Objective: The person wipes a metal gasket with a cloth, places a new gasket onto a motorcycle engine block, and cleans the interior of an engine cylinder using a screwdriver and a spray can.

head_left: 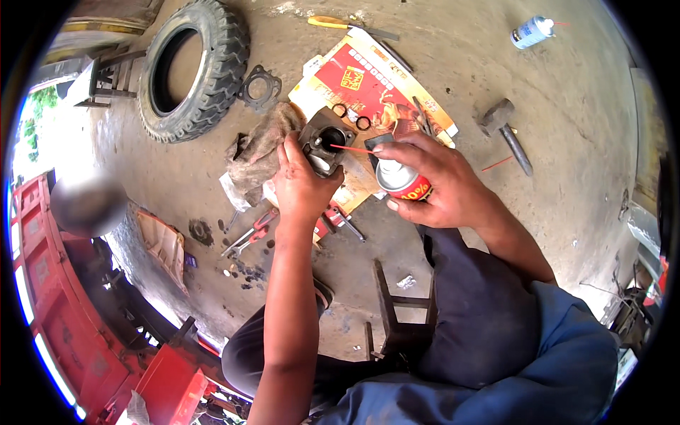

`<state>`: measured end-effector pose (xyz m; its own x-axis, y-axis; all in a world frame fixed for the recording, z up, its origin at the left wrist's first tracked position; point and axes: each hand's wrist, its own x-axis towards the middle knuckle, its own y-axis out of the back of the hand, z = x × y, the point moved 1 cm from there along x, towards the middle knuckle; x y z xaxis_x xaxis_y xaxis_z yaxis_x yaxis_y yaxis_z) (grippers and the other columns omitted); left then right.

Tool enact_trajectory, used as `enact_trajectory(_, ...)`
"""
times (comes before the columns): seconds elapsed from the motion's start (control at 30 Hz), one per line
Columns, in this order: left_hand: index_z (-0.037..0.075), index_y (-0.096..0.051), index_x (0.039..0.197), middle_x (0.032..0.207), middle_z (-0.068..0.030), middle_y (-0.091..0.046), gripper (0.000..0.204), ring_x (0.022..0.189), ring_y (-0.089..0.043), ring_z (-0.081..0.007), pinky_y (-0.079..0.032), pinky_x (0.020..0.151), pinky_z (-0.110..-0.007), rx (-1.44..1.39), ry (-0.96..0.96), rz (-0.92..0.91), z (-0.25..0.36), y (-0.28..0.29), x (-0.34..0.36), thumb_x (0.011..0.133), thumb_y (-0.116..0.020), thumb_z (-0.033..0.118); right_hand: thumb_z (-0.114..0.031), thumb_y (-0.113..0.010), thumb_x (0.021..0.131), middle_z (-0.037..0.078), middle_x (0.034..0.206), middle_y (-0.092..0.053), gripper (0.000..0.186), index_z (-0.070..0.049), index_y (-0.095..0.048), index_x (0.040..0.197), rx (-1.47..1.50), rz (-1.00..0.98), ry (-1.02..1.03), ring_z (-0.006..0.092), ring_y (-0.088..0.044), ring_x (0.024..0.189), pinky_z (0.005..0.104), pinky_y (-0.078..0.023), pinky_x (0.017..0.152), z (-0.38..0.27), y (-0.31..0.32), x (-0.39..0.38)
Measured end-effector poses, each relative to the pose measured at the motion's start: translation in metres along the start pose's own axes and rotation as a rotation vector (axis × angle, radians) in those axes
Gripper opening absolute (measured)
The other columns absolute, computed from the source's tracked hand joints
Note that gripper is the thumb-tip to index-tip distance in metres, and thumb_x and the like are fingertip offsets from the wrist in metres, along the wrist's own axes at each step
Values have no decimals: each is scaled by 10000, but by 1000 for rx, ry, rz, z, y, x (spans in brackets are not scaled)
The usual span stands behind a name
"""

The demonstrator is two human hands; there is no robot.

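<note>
My left hand (301, 185) is closed on a grey metal housing (320, 122) with a round bore, tipped so that the bore faces up. In my right hand (453, 176) is a red and white spray can (409, 185), the forefinger lying over its top. A thin red straw (350, 148) runs left from the nozzle, its tip at the mouth of the bore. Two dark rings (363, 123) lie on the printed cardboard sheet (335, 73) just beyond the housing. A crumpled brown rag (263, 152) is left of my left hand. Whether spray comes out, I cannot tell.
A big tyre (230, 78) lies at the far left, beside a flat gasket (261, 88). Right of the cardboard is a hammer (499, 120); a blue spray can (531, 33) lies farther off. Red-handled pliers (258, 227) sit near my left forearm. A red vehicle (64, 283) stands left.
</note>
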<state>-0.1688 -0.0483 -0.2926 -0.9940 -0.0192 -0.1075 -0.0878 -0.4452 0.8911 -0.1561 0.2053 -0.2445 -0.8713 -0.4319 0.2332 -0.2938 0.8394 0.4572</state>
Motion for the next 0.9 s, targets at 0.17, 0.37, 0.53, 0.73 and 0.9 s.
enact_trajectory(0.17,31,-413,1381,1241,-211,-570,876,1042,-646,-447,-554,850,-522,7,6,25,11,-8,0,672,-869,266,-151,-792,752,84,1172,-625,670,-183,-573,1384,-85,26,-44,307,-657,1022,408,-569,807,14,-1,-3)
enact_trajectory(0.37,30,-411,1382,1248,-213,-569,877,1037,-658,-441,-561,855,-508,20,41,1,12,-5,2,670,-870,257,-135,-815,727,151,1324,-613,705,-127,-558,1384,4,-43,-118,364,-635,1189,431,-535,986,19,-6,-6)
enact_trajectory(0.53,7,-389,1401,1235,-220,-562,923,1022,-661,-435,-567,847,-499,44,48,-52,16,-10,2,651,-873,242,-133,-808,740,143,1280,-625,685,-140,-559,1378,-5,-2,-102,351,-633,1154,425,-532,954,24,-11,-2)
enact_trajectory(0.73,-3,-388,1401,1220,-229,-568,936,998,-663,-433,-569,831,-491,33,35,-26,12,-12,1,643,-877,242,-109,-787,768,110,1203,-656,637,-147,-559,1362,22,23,-100,323,-646,1062,407,-550,864,18,-15,2)
enact_trajectory(0.9,-5,-396,1374,1189,-231,-581,918,988,-668,-426,-575,814,-482,46,57,-26,14,-7,1,627,-878,227,-110,-796,767,99,1347,-634,669,-140,-539,1384,-21,3,-107,310,-651,1116,393,-545,911,19,-16,4)
